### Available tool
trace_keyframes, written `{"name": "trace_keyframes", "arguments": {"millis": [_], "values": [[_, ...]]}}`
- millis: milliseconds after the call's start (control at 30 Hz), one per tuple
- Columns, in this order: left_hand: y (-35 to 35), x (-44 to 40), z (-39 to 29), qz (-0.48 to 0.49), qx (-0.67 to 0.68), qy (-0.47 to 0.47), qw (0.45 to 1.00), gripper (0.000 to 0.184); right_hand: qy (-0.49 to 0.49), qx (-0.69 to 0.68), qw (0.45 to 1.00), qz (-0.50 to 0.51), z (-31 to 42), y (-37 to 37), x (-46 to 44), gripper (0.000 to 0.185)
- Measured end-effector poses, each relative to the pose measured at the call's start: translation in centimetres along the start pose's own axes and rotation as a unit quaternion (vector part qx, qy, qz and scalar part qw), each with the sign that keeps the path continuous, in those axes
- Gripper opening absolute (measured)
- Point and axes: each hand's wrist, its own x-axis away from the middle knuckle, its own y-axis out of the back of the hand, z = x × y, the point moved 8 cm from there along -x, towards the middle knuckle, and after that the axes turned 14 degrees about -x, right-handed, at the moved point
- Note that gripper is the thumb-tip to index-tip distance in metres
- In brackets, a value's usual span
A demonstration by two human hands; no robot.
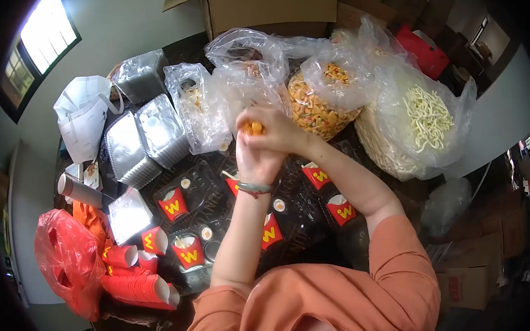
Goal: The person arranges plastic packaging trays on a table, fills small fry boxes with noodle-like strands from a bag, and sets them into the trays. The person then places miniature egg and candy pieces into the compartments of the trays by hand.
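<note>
My right hand (275, 129) is curled around small orange pieces (253, 128). Directly beneath it and touching it is my left hand (257, 161), with a bracelet at the wrist; its fingers are mostly hidden. Both hands are raised in front of the clear plastic bags at the back of the table. Below them, red cartons with a yellow logo, such as one at the left (172, 205) and one at the right (341, 210), stand in clear plastic trays (203, 189). Small round white items with orange centres (279, 205) lie beside some cartons.
A bag of orange snack pieces (322, 105) and a bag of pale sticks (427, 118) stand at back right. Stacked clear containers (133, 149) are at left. Nested red cartons (139, 289) and a red plastic bag (69, 259) lie at front left. Behind stands a cardboard box (272, 8).
</note>
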Motion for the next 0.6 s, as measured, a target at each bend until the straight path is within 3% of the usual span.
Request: {"name": "trace_keyframes", "arguments": {"millis": [167,200,267,333,400,433,600], "values": [[2.6,5.3,3.4,-0.103,-0.051,0.034,0.993,0.049,-0.110,-0.025,0.991,0.074,2.3,-1.8,7.5,0.032],[3.6,6.1,3.9,-0.115,-0.042,0.040,0.992,0.049,-0.128,-0.029,0.983,0.130,2.3,-2.4,8.5,0.037],[6.5,7.8,4.4,-0.187,-0.049,0.036,0.980,0.044,-0.090,-0.029,0.984,0.151,3.6,-2.6,9.3,0.040],[8.7,8.7,5.3,-0.168,0.045,0.056,0.983,0.036,-0.182,-0.045,0.958,0.217,2.9,-3.3,10.6,0.042],[10.1,9.0,5.9,-0.128,0.051,0.074,0.988,0.033,-0.241,-0.041,0.928,0.280,2.4,-4.0,11.2,0.047],[8.7,10.1,6.1,-0.288,-0.032,0.026,0.957,0.030,-0.250,-0.048,0.924,0.284,1.8,-4.3,11.3,0.048],[9.6,10.3,5.2,-0.304,-0.065,0.022,0.950,0.036,-0.262,0.007,0.929,0.262,1.0,-3.5,10.9,0.042]]}}
